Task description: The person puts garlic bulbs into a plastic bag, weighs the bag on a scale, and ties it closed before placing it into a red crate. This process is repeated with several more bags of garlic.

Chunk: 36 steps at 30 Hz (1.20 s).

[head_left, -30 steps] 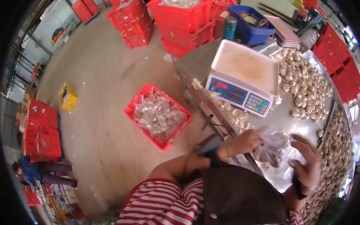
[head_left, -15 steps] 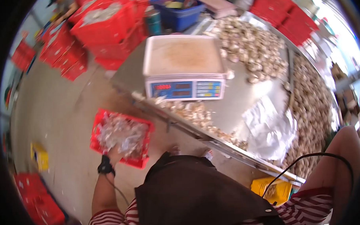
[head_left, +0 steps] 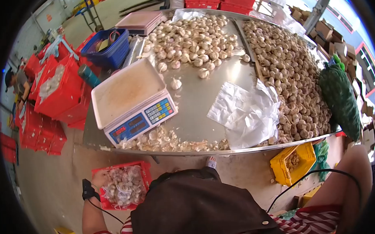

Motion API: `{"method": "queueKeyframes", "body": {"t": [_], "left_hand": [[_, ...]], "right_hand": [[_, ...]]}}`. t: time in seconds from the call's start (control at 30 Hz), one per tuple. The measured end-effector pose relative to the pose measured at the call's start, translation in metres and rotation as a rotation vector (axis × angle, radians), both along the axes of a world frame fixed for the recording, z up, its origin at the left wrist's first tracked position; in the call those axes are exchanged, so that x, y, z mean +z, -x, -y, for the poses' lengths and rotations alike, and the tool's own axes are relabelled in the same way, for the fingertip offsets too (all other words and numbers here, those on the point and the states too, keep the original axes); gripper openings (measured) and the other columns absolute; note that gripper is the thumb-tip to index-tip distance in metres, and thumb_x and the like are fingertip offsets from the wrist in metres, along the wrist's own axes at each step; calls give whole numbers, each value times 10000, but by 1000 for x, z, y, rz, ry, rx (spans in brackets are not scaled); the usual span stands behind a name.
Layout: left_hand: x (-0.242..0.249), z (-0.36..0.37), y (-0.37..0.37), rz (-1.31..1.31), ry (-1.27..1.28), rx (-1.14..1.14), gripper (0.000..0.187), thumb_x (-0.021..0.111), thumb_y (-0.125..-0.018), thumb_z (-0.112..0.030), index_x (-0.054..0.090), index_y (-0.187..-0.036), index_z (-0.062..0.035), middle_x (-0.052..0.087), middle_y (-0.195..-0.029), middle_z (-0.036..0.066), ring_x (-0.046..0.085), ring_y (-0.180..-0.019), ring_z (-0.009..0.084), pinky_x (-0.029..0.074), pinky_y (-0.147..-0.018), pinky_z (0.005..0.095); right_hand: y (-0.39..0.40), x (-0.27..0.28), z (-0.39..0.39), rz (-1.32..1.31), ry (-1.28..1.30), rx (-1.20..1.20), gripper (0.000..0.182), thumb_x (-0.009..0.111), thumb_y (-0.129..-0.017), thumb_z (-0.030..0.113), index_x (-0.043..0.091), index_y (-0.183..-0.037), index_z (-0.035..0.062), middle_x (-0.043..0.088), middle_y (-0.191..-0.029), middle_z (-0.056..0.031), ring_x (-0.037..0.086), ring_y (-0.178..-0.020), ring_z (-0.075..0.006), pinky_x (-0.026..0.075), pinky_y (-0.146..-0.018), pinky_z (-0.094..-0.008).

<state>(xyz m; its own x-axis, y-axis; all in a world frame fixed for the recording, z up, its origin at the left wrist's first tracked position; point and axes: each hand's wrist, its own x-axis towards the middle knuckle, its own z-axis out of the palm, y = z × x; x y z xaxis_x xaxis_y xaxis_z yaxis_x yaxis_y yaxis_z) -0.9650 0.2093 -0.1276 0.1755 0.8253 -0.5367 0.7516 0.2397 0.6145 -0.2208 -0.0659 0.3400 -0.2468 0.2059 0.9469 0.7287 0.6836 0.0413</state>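
- Fingers of the left hand [head_left: 99, 178]: at the left side of the red rectangular plastic crate [head_left: 146, 176]; whether open or closed cannot be told.
- Clear plastic bags of pale bulbs [head_left: 123, 187]: inside the crate, immediately right of those fingers; no single long axis discernible.
- Left hand nearer; right hand out of view.
- Crate: near the grey metal-topped desk [head_left: 195, 112].

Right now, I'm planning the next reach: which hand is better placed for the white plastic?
Probably the right: the right arm is nearer the plastic; the left hand is at the crate. The right hand is unseen.
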Motion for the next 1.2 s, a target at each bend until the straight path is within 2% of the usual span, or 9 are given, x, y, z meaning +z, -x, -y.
{"method": "queueKeyframes", "body": {"t": [0.1, 0.33, 0.57, 0.73, 0.87, 0.97, 1.03, 1.1, 1.2], "left_hand": [[75, -20, -82, -78, -20, 46, 186, 637, -803, -126, 638, -926, 13, 642, -804, 86, 604, -755, 173, 491, -713, 315], [88, -73, -114, -130, -246, -201, 148, 614, -840, -130, 629, -911, -2, 624, -768, 54, 579, -693, 147, 479, -660, 302], [213, -78, -315, 34, -469, -238, 164, 607, -835, -102, 626, -941, 21, 638, -798, 137, 626, -732, 200, 479, -674, 304], [202, -99, -450, 159, -590, -576, 255, 633, -817, -155, 614, -1014, 6, 633, -943, 182, 613, -874, 322, 475, -778, 373], [99, -133, -521, -27, -720, -497, 491, 660, -791, -282, 513, -1203, -59, 525, -1179, 240, 543, -1053, 395, 449, -900, 442], [67, -160, -553, -297, -569, -355, 549, 649, -795, -297, 468, -1255, -58, 447, -1261, 262, 497, -1112, 421, 426, -943, 449], [45, -184, -566, -450, -507, -229, 550, 644, -801, -270, 457, -1280, -74, 417, -1287, 251, 478, -1135, 415, 420, -948, 440], [47, -199, -573, -379, -465, -190, 540, 642, -801, -248, 459, -1285, -93, 469, -1219, 248, 474, -1135, 413, 422, -936, 442], [47, -204, -587, -225, -586, -265, 540, 645, -797, -187, 457, -1291, -75, 515, -1173, 237, 509, -1078, 411, 436, -899, 458]], "right_hand": [[-7, -5, 10, -36, -16, 69, 202, 542, -870, 178, 590, -971, 9, 591, -947, -65, 565, -819, -151, 457, -689, -268], [-40, -8, 11, -91, -2, 272, 201, 533, -885, 180, 585, -993, 19, 578, -943, -50, 549, -814, -135, 449, -681, -261], [-72, -17, -20, -112, 28, 565, 199, 523, -899, 182, 580, -1014, 29, 566, -939, -35, 532, -808, -120, 441, -672, -255], [-104, -35, -73, -146, 90, 840, 199, 516, -909, 183, 577, -1029, 36, 557, -936, -25, 520, -804, -109, 435, -666, -250], [-156, -81, -161, -384, 349, 1095, 199, 511, -917, 184, 574, -1041, 42, 550, -934, -16, 511, -801, -100, 430, -662, -246], [-190, -171, -269, -1054, 770, 336, 199, 507, -923, 185, 572, -1050, 46, 544, -932, -10, 504, -798, -93, 427, -658, -243], [-223, -258, -320, -639, 1160, -288, 487, 683, -796, 181, 497, -1215, 18, 578, -961, -78, 553, -900, -191, 467, -785, -334], [-246, -335, -349, -467, 1289, -465, 616, 742, -720, 164, 471, -1253, 16, 582, -1063, -163, 561, -1032, -304, 463, -877, -389], [-253, -349, -380, -109, 1377, -677, 738, 753, -692, 176, 388, -1314, 16, 498, -1196, -235, 501, -1113, -407, 443, -935, -417]]}}
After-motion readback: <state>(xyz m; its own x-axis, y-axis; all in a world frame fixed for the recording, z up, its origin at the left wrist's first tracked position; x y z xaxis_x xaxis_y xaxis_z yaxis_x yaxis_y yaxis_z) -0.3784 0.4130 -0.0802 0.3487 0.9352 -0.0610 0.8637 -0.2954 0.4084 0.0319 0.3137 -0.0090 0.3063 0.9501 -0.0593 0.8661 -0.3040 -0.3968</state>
